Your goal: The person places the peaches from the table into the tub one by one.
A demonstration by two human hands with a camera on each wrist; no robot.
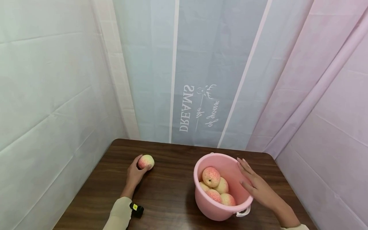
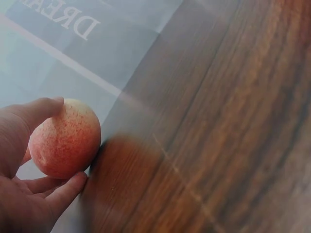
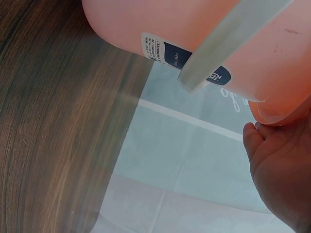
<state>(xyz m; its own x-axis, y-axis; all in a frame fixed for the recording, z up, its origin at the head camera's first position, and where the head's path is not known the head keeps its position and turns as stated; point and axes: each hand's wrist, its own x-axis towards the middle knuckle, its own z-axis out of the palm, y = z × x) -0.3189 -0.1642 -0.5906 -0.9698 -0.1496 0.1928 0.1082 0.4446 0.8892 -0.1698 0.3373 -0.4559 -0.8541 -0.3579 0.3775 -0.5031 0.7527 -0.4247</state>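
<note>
My left hand grips a peach at the far left of the table, with the thumb on one side and the fingers on the other. The left wrist view shows the same yellow and red peach between thumb and fingertips. On the right stands a pink bucket with several peaches piled inside. My right hand rests at its right rim, fingers fairly straight and thumb over the opening. From the right wrist, the hand touches the bucket's rim, with part of the fingers hidden.
The dark wooden table has rounded far corners. A white handle hangs on the bucket's near side. Behind the table hangs a grey-blue curtain with lettering, and pale sheets close off both sides.
</note>
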